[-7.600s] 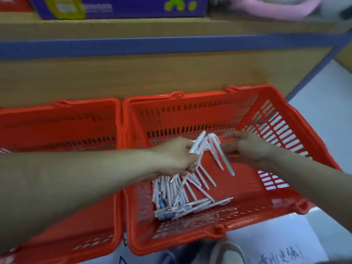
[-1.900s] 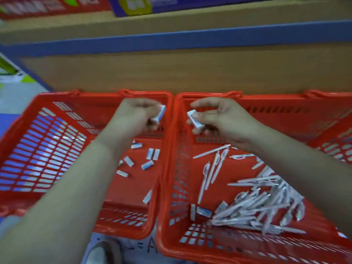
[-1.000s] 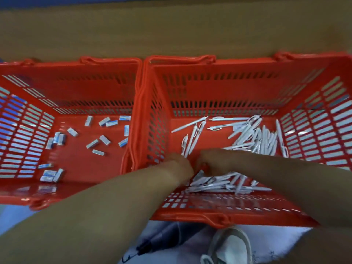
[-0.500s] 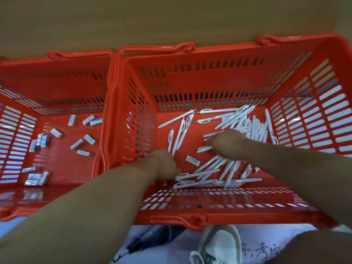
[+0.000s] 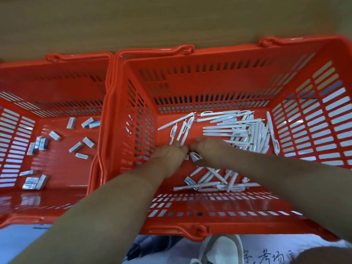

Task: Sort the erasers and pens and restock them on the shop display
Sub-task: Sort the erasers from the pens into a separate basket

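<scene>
Head view is looking down past a white canvas shoe (image 5: 221, 248) to the near rim of the right-hand red slotted plastic basket (image 5: 190, 228). Just inside that wall, white plastic click pens (image 5: 215, 180) are lying criss-crossed. Several have their long axes running left to right along the wall, and a small white-and-blue wrapped eraser (image 5: 189, 181) is lying among them, touching a pen.

Over the middle of the basket floor both hands are meeting fingertip to fingertip. The right hand (image 5: 207, 151) is pinching a second white-and-blue eraser (image 5: 195, 156). The left hand (image 5: 169, 155) is curling its fingers, and whether they are holding anything cannot be told.

Farther in, a bigger heap of white pens (image 5: 238, 128) is lying mostly left to right, with three off to its left slanting away from the person.

Stray erasers seem to be getting picked out of the pen basket. The next move calls for lifting the pinched one over the two touching walls into the left-hand red slotted basket (image 5: 22, 220), where the sorted erasers (image 5: 76, 146) are lying flat, pointing every way. After that comes fetching the one by the near wall.

Beyond both baskets a plain wooden panel (image 5: 133, 21) is standing.
</scene>
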`<state>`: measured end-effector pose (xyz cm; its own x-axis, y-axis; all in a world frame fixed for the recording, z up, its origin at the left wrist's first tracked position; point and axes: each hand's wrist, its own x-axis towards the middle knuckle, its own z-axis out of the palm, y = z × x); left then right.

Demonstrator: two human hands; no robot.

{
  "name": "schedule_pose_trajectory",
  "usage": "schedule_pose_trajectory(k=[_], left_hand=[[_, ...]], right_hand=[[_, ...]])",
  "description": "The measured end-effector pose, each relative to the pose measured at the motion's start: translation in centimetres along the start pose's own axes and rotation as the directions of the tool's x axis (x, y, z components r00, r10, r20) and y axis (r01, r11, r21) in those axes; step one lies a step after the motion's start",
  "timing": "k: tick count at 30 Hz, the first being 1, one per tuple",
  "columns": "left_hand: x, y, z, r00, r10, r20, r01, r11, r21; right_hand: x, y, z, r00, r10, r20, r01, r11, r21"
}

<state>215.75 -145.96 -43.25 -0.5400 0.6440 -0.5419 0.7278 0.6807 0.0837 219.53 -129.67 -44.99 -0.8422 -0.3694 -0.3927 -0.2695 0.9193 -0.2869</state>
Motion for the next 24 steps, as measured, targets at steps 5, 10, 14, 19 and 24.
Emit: schedule_pose_trajectory(k=[5,10,14,19,24], left_hand=[[0.6,-0.2,-0.1,0.998,0.025,-0.063,-0.020,0.997,0.073],[1.2,0.4,-0.7,0.988,-0.015,-0.156,-0.008,0.989,-0.148],[1.9,1.8,-0.7,0.985,0.139,-0.106,-0.150,0.983,-0.103],[2.5,2.2,0.0,0.990,0.108,-0.096,-0.118,0.987,-0.113],[2.2,1.5,-0.9,0.994,-0.105,-0.025,0.099,0.979,-0.178]], right_hand=[[-0.4,2.6,-0.4,0.977,0.214,0.021,-0.215,0.970,0.115],[0.2,3.1,-0.9,0.958,0.286,-0.018,-0.260,0.893,0.367],[-0.9,4.8,-1.1,0.977,0.208,0.042,-0.212,0.962,0.172],[-1.2,5.4,-1.3,0.985,0.158,0.071,-0.157,0.987,-0.016],[-1.8,5.0,-1.7,0.990,0.115,0.080,-0.101,0.981,-0.166]])
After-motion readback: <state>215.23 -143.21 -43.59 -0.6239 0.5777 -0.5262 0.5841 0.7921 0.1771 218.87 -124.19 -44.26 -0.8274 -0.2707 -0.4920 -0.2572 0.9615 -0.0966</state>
